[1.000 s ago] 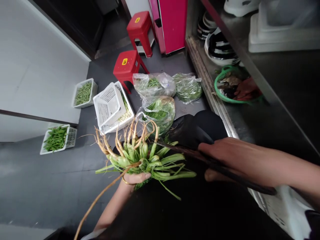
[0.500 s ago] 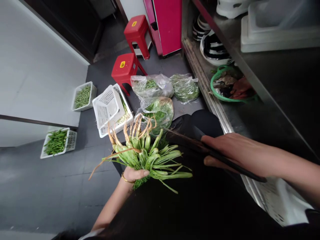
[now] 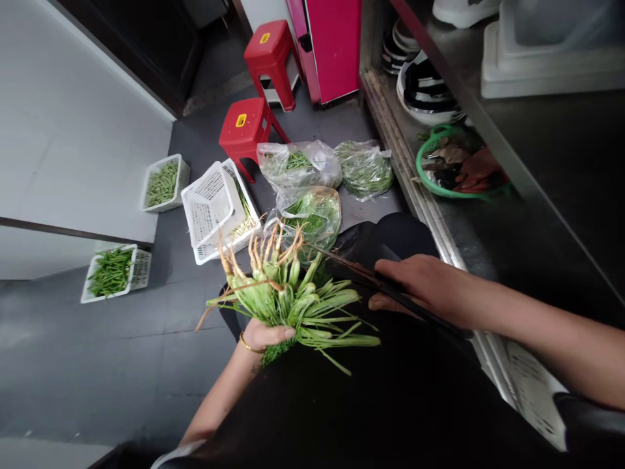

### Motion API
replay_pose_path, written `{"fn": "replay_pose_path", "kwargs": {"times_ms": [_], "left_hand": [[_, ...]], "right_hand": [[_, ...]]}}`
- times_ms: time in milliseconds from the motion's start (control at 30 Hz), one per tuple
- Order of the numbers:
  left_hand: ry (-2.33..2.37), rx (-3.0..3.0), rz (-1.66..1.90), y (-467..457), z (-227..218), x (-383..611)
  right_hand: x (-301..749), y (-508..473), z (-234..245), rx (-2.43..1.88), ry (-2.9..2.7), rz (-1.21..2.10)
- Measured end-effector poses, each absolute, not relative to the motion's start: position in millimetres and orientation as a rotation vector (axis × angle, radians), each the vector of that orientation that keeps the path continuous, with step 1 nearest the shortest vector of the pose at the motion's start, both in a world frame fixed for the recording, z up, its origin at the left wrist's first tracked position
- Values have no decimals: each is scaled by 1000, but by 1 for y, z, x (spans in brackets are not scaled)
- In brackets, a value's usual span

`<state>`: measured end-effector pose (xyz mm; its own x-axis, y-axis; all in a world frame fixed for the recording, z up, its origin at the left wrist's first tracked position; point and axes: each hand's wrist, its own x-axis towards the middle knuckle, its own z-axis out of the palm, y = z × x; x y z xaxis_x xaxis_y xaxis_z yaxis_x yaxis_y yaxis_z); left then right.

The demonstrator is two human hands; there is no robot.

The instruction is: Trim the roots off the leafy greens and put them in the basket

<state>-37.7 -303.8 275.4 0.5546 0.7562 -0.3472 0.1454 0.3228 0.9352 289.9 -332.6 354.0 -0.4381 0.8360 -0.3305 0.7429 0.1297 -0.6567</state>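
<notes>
My left hand is closed around a bunch of green leafy vegetables, held with the pale orange roots pointing up and away from me. A gold bracelet sits on that wrist. My right hand grips a long dark knife whose blade reaches left to the bunch, just under the roots. Both hands are over my dark-clothed lap.
On the grey floor ahead lie three clear bags of greens, stacked white baskets, two more white baskets of green beans and two red stools. A steel shelf with bowls and a green basket runs along the right; a white basket is by my right arm.
The knife hand has moved left toward the bunch, bringing the blade up against the stems below the roots. The bunch has stayed in my left hand, shifting only slightly.
</notes>
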Motion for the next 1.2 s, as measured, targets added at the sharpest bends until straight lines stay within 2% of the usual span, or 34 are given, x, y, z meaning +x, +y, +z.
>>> {"fn": "replay_pose_path", "kwargs": {"times_ms": [133,300,533,833,1033,1200], "left_hand": [[996,1120,597,-303,284,-23],[1091,888,642,-303,289,-8],[1006,863,516,-300,290,-4],[966,908,452,-293,290,1],[969,941,471,-292,289,2],[1012,856,484,-295,288,2]], "right_hand": [[306,-339,362,-1702,-2225,1107],[311,-346,387,-1600,-2437,1166],[293,-332,371,-1847,-2777,552],[292,-328,362,-1840,-2797,232],[296,-328,352,-1790,-2775,163],[300,-330,347,-1818,-2758,284]]}}
